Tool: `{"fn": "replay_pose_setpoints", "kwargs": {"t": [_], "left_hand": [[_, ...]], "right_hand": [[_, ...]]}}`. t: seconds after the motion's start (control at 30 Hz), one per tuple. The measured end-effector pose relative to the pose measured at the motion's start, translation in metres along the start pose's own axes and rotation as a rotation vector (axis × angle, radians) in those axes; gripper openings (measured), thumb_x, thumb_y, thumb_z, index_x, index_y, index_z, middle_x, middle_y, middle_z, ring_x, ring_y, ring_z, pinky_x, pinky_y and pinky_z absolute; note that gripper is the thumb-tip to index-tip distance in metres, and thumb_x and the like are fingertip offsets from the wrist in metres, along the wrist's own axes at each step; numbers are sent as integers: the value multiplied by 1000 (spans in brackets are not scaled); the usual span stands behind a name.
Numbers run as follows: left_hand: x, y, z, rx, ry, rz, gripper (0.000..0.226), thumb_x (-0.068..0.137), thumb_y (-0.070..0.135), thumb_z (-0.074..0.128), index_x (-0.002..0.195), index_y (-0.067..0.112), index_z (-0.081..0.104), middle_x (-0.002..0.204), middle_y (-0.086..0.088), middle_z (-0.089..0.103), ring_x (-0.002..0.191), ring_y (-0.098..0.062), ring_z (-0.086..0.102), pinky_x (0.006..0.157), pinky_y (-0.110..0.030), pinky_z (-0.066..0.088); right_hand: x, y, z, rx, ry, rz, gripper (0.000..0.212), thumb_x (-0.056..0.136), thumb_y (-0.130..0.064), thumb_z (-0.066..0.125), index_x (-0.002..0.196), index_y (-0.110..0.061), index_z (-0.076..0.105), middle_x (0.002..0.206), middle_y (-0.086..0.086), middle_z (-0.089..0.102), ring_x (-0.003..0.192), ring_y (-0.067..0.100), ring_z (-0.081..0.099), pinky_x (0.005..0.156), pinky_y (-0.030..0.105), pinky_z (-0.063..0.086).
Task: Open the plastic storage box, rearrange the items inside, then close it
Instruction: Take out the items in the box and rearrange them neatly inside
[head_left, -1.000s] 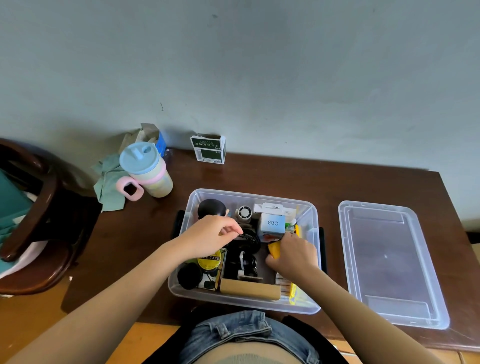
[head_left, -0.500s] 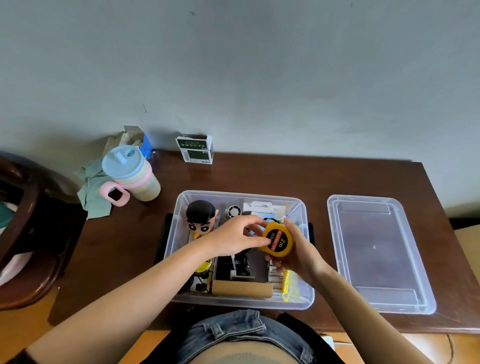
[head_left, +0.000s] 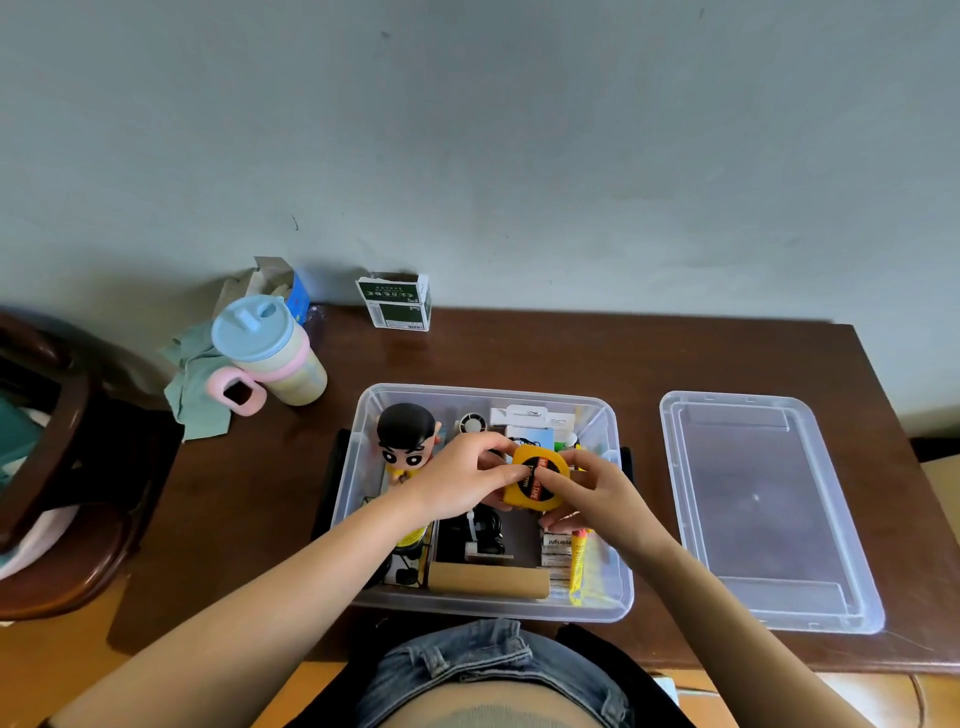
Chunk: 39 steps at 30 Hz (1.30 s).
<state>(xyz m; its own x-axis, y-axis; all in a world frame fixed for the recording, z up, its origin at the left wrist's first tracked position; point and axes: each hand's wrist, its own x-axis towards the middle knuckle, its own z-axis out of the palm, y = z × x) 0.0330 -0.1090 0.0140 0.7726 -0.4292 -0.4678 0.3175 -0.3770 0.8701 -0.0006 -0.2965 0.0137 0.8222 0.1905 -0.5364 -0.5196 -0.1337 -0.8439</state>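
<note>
The clear plastic storage box (head_left: 358, 499) stands open in the middle of the brown table. Its clear lid (head_left: 763, 514) lies flat to the right of it. Over the middle of the box, my left hand (head_left: 457, 480) and my right hand (head_left: 592, 491) both grip a yellow tape measure (head_left: 537, 480). Inside the box a black-haired cartoon figurine (head_left: 405, 439) stands at the back left. A brown cardboard roll (head_left: 488, 581) lies along the front wall, and a yellow tube (head_left: 578, 564) lies at the right. Small boxes and black items fill the rest, partly hidden by my hands.
A lidded cup with a pink handle (head_left: 270, 358) stands at the back left, next to a green cloth (head_left: 195, 387). A green-and-white carton (head_left: 397, 301) stands against the wall. A dark wooden chair (head_left: 62, 467) is left of the table.
The tape measure came up out of the box in my right hand, and my left hand moved over to grip it too. The figurine, hidden before, now shows.
</note>
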Motion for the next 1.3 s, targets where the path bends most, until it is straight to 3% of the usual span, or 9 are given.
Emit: {"fn": "replay_pose_setpoints", "kwargs": {"t": [0.2,0.4,0.5,0.67,0.87,1.03,1.17,1.23,1.3], "left_hand": [[0,-5,0,59,-17,30,27,95,15,56,121,9,59,107,-7,68,96,-13,67,85,-30,56],[4,-20,-15,669,153,111,26,96,14,52,117,19,66,119,4,64,109,-11,58,99,-30,45],[13,-26,-18,958,88,172,30,95,16,52,123,23,63,124,6,61,118,-15,51,111,-40,31],[25,-32,-21,1341,-54,102,43,95,22,54,137,27,48,126,-2,59,119,-26,53,113,-48,25],[30,-31,-24,1274,-82,94,59,86,-8,45,131,28,55,110,-9,66,105,-34,59,107,-52,35],[29,-30,-32,1313,-46,171,48,89,-3,54,128,24,59,107,-8,68,103,-32,62,89,-41,46],[26,-32,-25,1477,-30,156,48,84,-12,50,119,18,62,97,-8,66,97,-35,61,102,-48,40],[26,-31,-23,1508,-28,134,42,84,-8,54,117,16,62,101,-9,66,101,-34,59,96,-45,42],[27,-30,-23,1508,-30,119,37,85,-5,55,116,14,62,104,-10,65,103,-33,58,93,-44,44]], "right_hand": [[0,12,-2,-50,67,-80,18,84,-19,70,101,-17,65,92,3,71,77,16,71,62,19,54],[4,20,-13,-442,342,-129,11,87,-24,67,96,-24,61,87,-8,67,70,14,67,65,31,58],[5,23,-8,-550,348,-139,13,89,-24,64,98,-23,56,83,-8,64,68,11,64,64,32,54],[10,22,-3,-720,247,-185,13,92,-25,61,102,-21,54,88,-5,64,67,12,61,61,29,51],[14,23,-3,-835,221,-209,18,92,-26,59,107,-18,53,86,-5,62,66,12,55,52,18,37],[15,25,-3,-872,217,-214,17,92,-26,59,106,-18,53,90,-2,65,70,15,58,53,19,39],[15,26,-2,-928,194,-217,16,92,-28,58,105,-19,55,89,-5,62,68,11,54,55,19,39],[16,26,-2,-956,188,-212,15,92,-29,58,104,-20,56,85,-8,58,64,8,49,52,16,32],[17,26,-1,-960,179,-200,15,91,-28,59,104,-20,58,89,-6,62,69,11,53,56,19,37]]}}
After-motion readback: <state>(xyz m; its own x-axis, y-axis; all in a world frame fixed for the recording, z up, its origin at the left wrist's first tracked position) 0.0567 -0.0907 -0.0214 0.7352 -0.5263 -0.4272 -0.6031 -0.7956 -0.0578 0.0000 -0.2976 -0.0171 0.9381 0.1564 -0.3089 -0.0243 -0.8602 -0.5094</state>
